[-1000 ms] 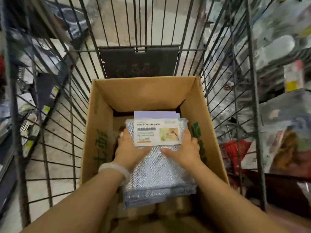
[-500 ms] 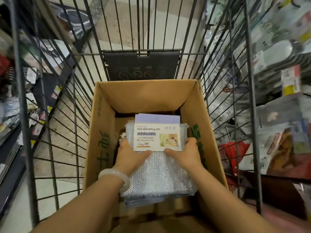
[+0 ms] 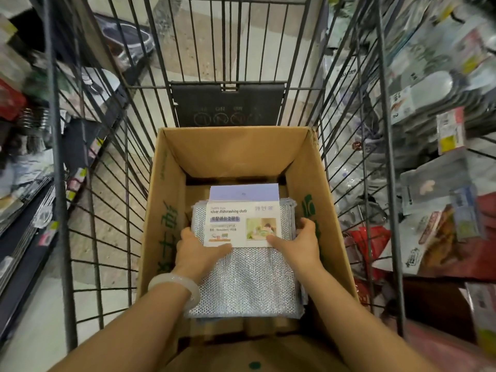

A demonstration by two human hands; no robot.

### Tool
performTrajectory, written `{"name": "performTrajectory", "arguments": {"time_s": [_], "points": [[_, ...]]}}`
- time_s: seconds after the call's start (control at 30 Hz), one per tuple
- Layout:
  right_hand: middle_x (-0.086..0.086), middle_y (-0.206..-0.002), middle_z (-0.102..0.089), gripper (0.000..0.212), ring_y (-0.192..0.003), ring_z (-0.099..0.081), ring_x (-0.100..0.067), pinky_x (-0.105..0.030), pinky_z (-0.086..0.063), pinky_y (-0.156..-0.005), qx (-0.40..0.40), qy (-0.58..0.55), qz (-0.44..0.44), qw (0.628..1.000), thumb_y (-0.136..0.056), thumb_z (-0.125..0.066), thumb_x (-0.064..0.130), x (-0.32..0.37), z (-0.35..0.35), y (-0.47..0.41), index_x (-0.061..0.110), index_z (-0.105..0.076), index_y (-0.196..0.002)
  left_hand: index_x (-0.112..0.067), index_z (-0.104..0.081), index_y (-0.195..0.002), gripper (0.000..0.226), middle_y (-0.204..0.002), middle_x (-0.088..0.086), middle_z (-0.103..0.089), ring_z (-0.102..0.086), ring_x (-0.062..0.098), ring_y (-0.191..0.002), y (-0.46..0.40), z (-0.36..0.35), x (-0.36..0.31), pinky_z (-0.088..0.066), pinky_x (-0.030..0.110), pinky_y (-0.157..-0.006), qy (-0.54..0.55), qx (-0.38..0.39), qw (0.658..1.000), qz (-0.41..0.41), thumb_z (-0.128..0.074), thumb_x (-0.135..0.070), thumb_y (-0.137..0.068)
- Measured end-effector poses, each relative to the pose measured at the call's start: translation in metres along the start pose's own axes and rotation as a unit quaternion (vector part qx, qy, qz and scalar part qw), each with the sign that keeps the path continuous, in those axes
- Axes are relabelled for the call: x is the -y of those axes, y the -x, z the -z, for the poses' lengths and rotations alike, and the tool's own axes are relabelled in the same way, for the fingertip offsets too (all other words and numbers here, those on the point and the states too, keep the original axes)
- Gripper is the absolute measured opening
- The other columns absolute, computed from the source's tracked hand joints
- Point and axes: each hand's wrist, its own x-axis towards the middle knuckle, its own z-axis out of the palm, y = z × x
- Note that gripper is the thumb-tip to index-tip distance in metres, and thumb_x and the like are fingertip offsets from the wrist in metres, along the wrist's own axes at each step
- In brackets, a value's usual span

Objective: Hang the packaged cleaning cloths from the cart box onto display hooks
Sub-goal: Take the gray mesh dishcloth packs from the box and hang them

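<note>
Packaged cleaning cloths (image 3: pixel 243 280), a silver mesh stack, sit in a cardboard box (image 3: pixel 233 154) inside a wire cart (image 3: pixel 88 183). The white label between the thumbs reads "silver dishwashing cloth". The left hand (image 3: pixel 197 252) and right hand (image 3: pixel 300 244) clasp the stack's sides, each grip closed on it. A pale bangle (image 3: pixel 174 287) circles the left wrist.

Speckled beige floor (image 3: pixel 214 44) between shop shelving: packaged goods (image 3: pixel 440 84) right, dark shelves (image 3: pixel 29 245) left.

Shelf goods (image 3: pixel 434 84) on both sides blur; the cloth stack (image 3: pixel 241 285) hides the box (image 3: pixel 233 154) bottom.
</note>
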Motion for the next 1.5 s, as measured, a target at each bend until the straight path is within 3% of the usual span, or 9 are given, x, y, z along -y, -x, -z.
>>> {"name": "performTrajectory", "arguments": {"time_s": [0.17,0.4,0.57,0.7,0.8,0.93,1.13,1.3,1.5], "points": [[-0.013,-0.117,-0.062,0.048,-0.102,-0.062,-0.030,-0.049,-0.052,-0.091,0.038,-0.036,0.008,0.999,-0.066,-0.083,0.016,0.006,0.003,0.005,0.012,-0.060,-0.108,-0.004,-0.054,-0.113,0.068,-0.109,0.013,-0.066,-0.065,0.033,-0.097,0.003,0.005,0.002,-0.053,0.051,-0.086,0.059,0.031,0.997,0.030,-0.088,-0.009,-0.054],[-0.009,-0.113,-0.062,0.052,-0.099,-0.063,-0.024,-0.050,-0.052,-0.090,0.075,-0.116,0.040,0.990,-0.066,-0.083,0.011,0.014,0.011,0.018,0.021,-0.047,-0.102,-0.001,-0.041,-0.116,0.076,-0.106,0.013,-0.063,-0.065,0.030,-0.094,0.016,0.016,-0.003,-0.054,0.045,-0.080,0.131,0.023,0.991,-0.003,-0.087,0.000,-0.055],[-0.002,-0.120,-0.058,0.087,-0.098,-0.062,-0.016,-0.034,-0.054,-0.082,0.077,-0.154,0.039,0.984,-0.064,-0.084,0.007,0.027,0.027,0.033,0.016,-0.032,-0.134,0.005,-0.046,-0.123,0.076,-0.110,0.019,-0.065,-0.067,0.034,-0.094,0.034,0.023,-0.014,-0.054,0.051,-0.085,0.161,0.041,0.986,-0.014,-0.086,-0.002,-0.059],[-0.011,-0.109,-0.069,0.061,-0.094,-0.068,-0.024,-0.041,-0.057,-0.080,0.108,-0.186,0.044,0.976,-0.066,-0.080,-0.002,0.037,0.037,0.048,0.010,-0.053,-0.119,-0.003,-0.026,-0.132,0.091,-0.096,0.000,-0.059,-0.062,0.021,-0.085,0.054,0.029,-0.026,-0.052,0.038,-0.079,0.182,0.000,0.981,-0.068,-0.084,-0.001,-0.061],[-0.008,-0.103,-0.070,0.058,-0.087,-0.069,-0.019,-0.028,-0.059,-0.064,0.107,-0.208,0.066,0.970,-0.066,-0.079,-0.004,0.045,0.046,0.062,0.010,-0.055,-0.117,-0.010,-0.057,-0.116,0.060,-0.086,-0.006,-0.070,-0.069,0.024,-0.089,0.072,0.042,-0.037,-0.055,0.031,-0.072,0.164,0.034,0.979,-0.116,-0.082,0.000,-0.062],[-0.009,-0.107,-0.072,0.055,-0.093,-0.070,-0.023,-0.040,-0.057,-0.081,0.103,-0.218,0.113,0.964,-0.067,-0.078,-0.004,0.060,0.063,0.088,0.013,-0.058,-0.114,-0.016,-0.069,-0.098,0.042,-0.083,-0.003,-0.076,-0.073,0.014,-0.078,0.096,0.062,-0.056,-0.056,0.021,-0.058,0.153,0.083,0.966,-0.192,-0.081,0.002,-0.062],[-0.005,-0.099,-0.074,0.056,-0.084,-0.072,-0.016,-0.027,-0.059,-0.066,0.037,-0.261,0.168,0.950,-0.064,-0.081,-0.003,0.079,0.091,0.156,0.018,-0.058,-0.110,-0.031,-0.065,-0.096,0.049,-0.093,-0.006,-0.075,-0.071,0.010,-0.085,0.146,0.090,-0.084,-0.054,0.030,-0.073,0.125,0.132,0.939,-0.291,-0.084,-0.008,-0.058],[-0.008,-0.109,-0.071,0.073,-0.093,-0.070,-0.022,-0.038,-0.058,-0.079,-0.058,-0.287,0.197,0.936,-0.065,-0.082,0.002,0.079,0.112,0.243,0.010,-0.048,-0.129,-0.014,-0.062,-0.107,0.055,-0.095,0.001,-0.075,-0.071,0.015,-0.087,0.202,0.114,-0.090,-0.055,0.034,-0.080,0.102,0.189,0.902,-0.374,-0.086,-0.005,-0.058],[-0.005,-0.106,-0.071,0.068,-0.092,-0.070,-0.020,-0.042,-0.057,-0.084,-0.195,-0.319,0.224,0.900,-0.062,-0.085,0.009,0.046,0.130,0.361,0.012,-0.052,-0.122,-0.022,-0.062,-0.090,0.043,-0.074,-0.014,-0.074,-0.070,0.001,-0.069,0.285,0.125,-0.078,-0.051,0.012,-0.052,0.074,0.265,0.846,-0.457,-0.084,-0.001,-0.059]]}}
